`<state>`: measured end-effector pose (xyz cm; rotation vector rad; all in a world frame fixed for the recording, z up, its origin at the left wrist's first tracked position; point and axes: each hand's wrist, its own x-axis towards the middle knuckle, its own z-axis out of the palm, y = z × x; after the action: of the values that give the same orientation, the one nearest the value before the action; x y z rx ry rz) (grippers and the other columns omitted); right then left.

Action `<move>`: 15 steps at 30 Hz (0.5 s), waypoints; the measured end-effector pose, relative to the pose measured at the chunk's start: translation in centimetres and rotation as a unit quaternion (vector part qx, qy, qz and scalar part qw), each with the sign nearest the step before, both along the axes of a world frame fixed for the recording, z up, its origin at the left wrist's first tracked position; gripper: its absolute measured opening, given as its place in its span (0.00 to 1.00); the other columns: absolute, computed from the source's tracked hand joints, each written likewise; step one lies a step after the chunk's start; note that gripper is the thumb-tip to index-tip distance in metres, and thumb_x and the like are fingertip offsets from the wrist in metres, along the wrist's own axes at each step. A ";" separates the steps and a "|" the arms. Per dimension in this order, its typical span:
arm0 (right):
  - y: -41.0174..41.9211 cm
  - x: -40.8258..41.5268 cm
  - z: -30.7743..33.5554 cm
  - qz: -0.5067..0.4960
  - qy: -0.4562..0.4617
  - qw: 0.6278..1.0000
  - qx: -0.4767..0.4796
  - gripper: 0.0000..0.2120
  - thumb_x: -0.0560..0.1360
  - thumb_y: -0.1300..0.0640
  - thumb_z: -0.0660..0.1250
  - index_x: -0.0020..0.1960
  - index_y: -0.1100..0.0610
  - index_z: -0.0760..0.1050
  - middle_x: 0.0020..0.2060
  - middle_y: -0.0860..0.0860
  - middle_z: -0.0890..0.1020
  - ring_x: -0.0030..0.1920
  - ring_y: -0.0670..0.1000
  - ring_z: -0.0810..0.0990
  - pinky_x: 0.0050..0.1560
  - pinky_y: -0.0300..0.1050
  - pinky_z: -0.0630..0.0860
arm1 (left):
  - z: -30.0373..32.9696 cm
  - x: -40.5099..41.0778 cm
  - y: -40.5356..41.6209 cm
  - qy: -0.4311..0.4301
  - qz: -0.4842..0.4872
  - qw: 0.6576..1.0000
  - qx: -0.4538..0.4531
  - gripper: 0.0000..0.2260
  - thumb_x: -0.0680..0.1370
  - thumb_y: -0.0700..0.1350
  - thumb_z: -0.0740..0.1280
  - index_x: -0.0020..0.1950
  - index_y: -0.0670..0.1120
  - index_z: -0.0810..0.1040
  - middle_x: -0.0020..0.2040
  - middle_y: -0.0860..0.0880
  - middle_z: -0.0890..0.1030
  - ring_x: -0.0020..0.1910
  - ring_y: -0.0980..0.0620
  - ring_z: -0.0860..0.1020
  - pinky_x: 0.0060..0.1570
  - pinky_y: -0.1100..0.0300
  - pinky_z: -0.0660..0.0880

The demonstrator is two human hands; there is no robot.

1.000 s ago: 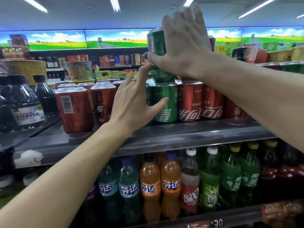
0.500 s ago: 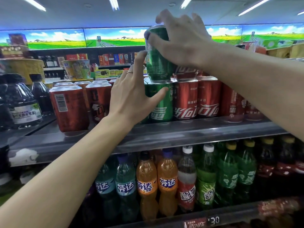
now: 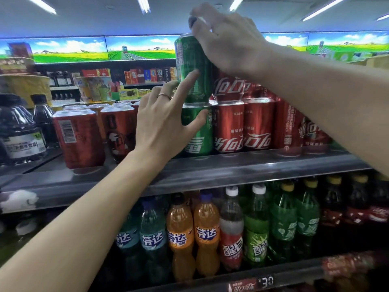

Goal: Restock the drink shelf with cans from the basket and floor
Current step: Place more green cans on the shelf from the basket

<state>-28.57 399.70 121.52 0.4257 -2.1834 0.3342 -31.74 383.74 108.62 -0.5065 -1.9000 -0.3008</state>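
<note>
Upright green can (image 3: pixel 194 68), stacked on another green can (image 3: pixel 196 131)

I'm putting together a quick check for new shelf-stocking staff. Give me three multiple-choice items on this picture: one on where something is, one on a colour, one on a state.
1. Where is the upper green can?
A. On top of the lower green can
B. On the shelf edge
C. Among the bottles below

2. What colour are the cans right of the green stack?
A. Blue
B. Red
C. Silver

3. What is the right hand doing?
A. Hanging free of everything
B. Gripping a bottle
C. Holding the upper can's top

Answers: 1 A, its base sits on the lower green can. 2 B, the red cola cans stand beside it. 3 C, its fingers wrap the can's rim while the left hand touches both cans.
</note>
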 end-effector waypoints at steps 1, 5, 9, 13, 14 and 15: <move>0.3 0.1 0.0 0.005 0.011 1.000 -0.020 0.20 0.86 0.45 0.48 0.71 0.49 0.70 0.54 0.51 0.79 0.55 0.54 0.73 0.59 0.51 0.66 | 0.0 0.0 0.0 0.000 0.000 1.000 -0.001 0.32 0.79 0.64 0.64 0.82 0.57 0.62 0.69 0.44 0.79 0.66 0.40 0.77 0.64 0.43 0.72; 1.9 -0.2 -0.2 -0.004 -0.005 0.997 -0.076 0.21 0.84 0.46 0.53 0.71 0.53 0.73 0.66 0.54 0.79 0.64 0.57 0.77 0.63 0.53 0.73 | -0.1 0.0 -0.1 0.005 0.002 1.000 -0.004 0.32 0.80 0.64 0.64 0.82 0.56 0.63 0.68 0.44 0.80 0.64 0.40 0.78 0.63 0.43 0.72; 2.8 -1.0 -1.5 -0.002 0.013 0.998 -0.064 0.16 0.82 0.51 0.58 0.63 0.56 0.76 0.59 0.54 0.80 0.60 0.56 0.76 0.54 0.47 0.70 | -0.1 -0.2 0.0 0.007 0.007 1.000 -0.011 0.32 0.80 0.64 0.64 0.82 0.56 0.62 0.67 0.44 0.80 0.63 0.40 0.78 0.63 0.43 0.73; 2.8 -0.8 -2.1 0.000 0.027 0.999 -0.047 0.17 0.82 0.52 0.59 0.68 0.57 0.74 0.62 0.55 0.78 0.62 0.57 0.75 0.61 0.53 0.73 | 0.0 -0.1 -0.1 0.002 0.010 1.000 -0.017 0.32 0.80 0.64 0.63 0.81 0.56 0.60 0.67 0.43 0.80 0.64 0.40 0.78 0.64 0.43 0.73; 2.7 -0.7 -2.1 0.001 0.028 0.999 -0.044 0.18 0.82 0.52 0.60 0.69 0.56 0.73 0.63 0.55 0.78 0.63 0.57 0.74 0.62 0.53 0.73 | 0.1 -0.1 -0.1 -0.002 0.010 1.000 -0.018 0.32 0.80 0.64 0.63 0.81 0.57 0.59 0.68 0.44 0.79 0.64 0.40 0.78 0.65 0.43 0.72; 2.7 -0.6 -2.1 0.003 0.028 0.999 -0.042 0.19 0.82 0.52 0.60 0.70 0.56 0.73 0.64 0.55 0.77 0.64 0.57 0.74 0.63 0.53 0.73 | 0.1 -0.1 -0.2 -0.006 0.009 1.000 -0.020 0.32 0.80 0.65 0.62 0.81 0.57 0.58 0.68 0.44 0.79 0.65 0.41 0.78 0.65 0.44 0.72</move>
<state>-29.16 402.38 119.41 0.3899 -2.1052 0.4110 -31.80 383.57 108.74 -0.5150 -1.9235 -0.2547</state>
